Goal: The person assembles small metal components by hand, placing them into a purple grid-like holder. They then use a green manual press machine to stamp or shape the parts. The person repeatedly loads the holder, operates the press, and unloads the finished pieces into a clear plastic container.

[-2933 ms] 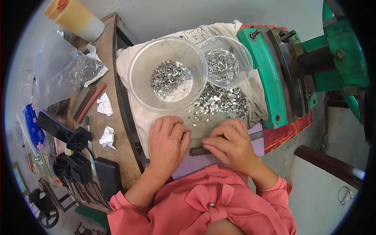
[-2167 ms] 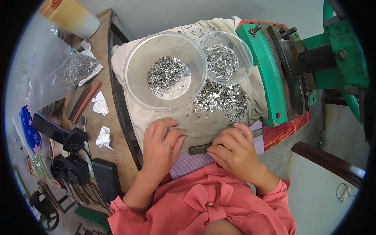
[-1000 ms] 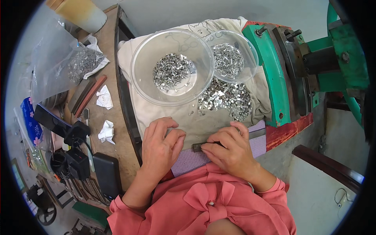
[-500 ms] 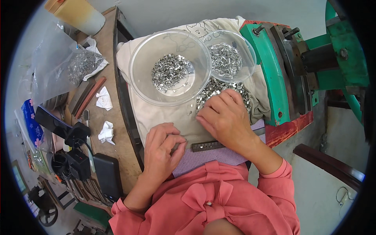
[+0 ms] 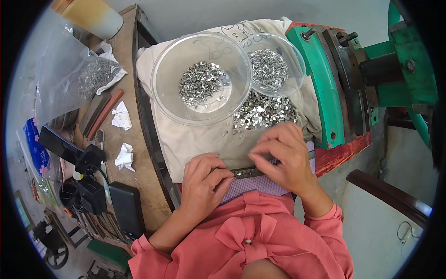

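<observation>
A narrow dark metal strip [image 5: 250,173] with a row of small slots lies across my lap's near cloth edge, small shiny bits along it. My left hand [image 5: 204,183] is closed at the strip's left end, thumb and fingers together; what they grip is hidden. Just above the strip's right part, my right hand [image 5: 289,157] is pinched, and anything between its fingertips is too small to make out. Beyond it lies a loose pile of small shiny metal pieces [image 5: 265,111]. A large clear bowl [image 5: 160,93] holds small metal parts; a smaller clear bowl [image 5: 297,76] holds thin metal pins.
A green machine frame [image 5: 327,102] stands at the right on a red base [image 5: 346,156]. Pale cloth [image 5: 186,139] covers the work surface. On the wooden bench [image 5: 151,195] at left are crumpled tissues [image 5: 124,157], a plastic bag of parts [image 5: 95,76] and a black power bank [image 5: 127,209].
My right hand has moved from the pile toward me, down to the strip. My left hand has shifted right onto the strip's end. The pile now shows more fully.
</observation>
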The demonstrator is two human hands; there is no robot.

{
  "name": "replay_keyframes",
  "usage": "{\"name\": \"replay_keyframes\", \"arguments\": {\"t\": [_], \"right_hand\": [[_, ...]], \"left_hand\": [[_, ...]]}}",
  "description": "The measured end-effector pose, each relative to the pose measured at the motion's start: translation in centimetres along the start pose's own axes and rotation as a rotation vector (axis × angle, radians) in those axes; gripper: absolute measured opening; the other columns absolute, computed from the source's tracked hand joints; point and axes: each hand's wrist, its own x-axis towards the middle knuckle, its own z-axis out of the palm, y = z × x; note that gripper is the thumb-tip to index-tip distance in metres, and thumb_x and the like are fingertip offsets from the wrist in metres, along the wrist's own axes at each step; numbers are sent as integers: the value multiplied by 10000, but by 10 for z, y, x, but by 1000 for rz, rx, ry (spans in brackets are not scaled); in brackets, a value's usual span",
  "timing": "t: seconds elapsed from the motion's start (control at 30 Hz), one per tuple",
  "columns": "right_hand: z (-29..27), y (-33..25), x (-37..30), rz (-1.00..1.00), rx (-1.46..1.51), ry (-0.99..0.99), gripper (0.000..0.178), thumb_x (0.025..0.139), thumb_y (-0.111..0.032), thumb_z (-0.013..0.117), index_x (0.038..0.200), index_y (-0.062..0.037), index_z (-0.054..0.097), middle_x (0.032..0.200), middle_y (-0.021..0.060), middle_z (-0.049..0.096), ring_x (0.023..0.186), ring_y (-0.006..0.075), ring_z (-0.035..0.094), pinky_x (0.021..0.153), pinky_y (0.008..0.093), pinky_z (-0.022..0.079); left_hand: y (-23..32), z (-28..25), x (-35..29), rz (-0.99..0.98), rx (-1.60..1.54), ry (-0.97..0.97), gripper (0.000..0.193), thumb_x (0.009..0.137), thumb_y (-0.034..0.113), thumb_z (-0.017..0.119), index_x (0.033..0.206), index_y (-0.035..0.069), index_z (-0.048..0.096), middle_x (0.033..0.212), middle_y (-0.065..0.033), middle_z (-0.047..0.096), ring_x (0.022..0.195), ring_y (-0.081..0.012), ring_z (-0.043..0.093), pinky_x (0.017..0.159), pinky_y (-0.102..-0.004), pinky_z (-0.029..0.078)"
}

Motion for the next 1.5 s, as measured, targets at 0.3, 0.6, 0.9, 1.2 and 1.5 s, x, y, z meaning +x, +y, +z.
{"name": "replay_keyframes", "arguments": {"t": [0.3,0.6,0.9,1.2,1.5], "right_hand": [[25,-23,-30,-76,22,-26,171,740,-116,806,851,-90,680,956,33,607,941,254,603,907,425,462],[22,-20,-28,-24,-11,-126,195,741,-135,816,898,-113,702,957,20,611,946,233,597,958,434,431],[-6,-2,-13,27,-23,-94,185,757,-115,808,914,-111,711,910,17,617,907,243,603,916,415,414],[1,23,19,-30,-161,-43,160,763,-93,790,905,-112,721,913,26,602,917,264,577,878,407,415],[0,21,26,-70,-159,-52,133,755,-94,784,865,-113,712,885,29,593,893,260,582,870,402,430]], "left_hand": [[0,-4,2,-30,0,-58,314,688,45,825,954,77,661,1044,-74,630,1129,-323,603,935,-429,448],[2,-7,2,-17,21,-88,344,661,23,837,952,70,661,1042,-90,643,1114,-352,603,942,-441,465],[4,-3,5,12,60,-74,280,695,75,827,929,85,674,1033,-67,631,1102,-324,596,920,-429,449],[5,1,9,75,81,-43,248,684,42,818,880,82,670,986,-54,642,1064,-321,616,894,-417,459],[11,0,11,44,89,-65,247,684,58,817,871,82,658,982,-56,644,1075,-320,618,891,-423,457]]}}
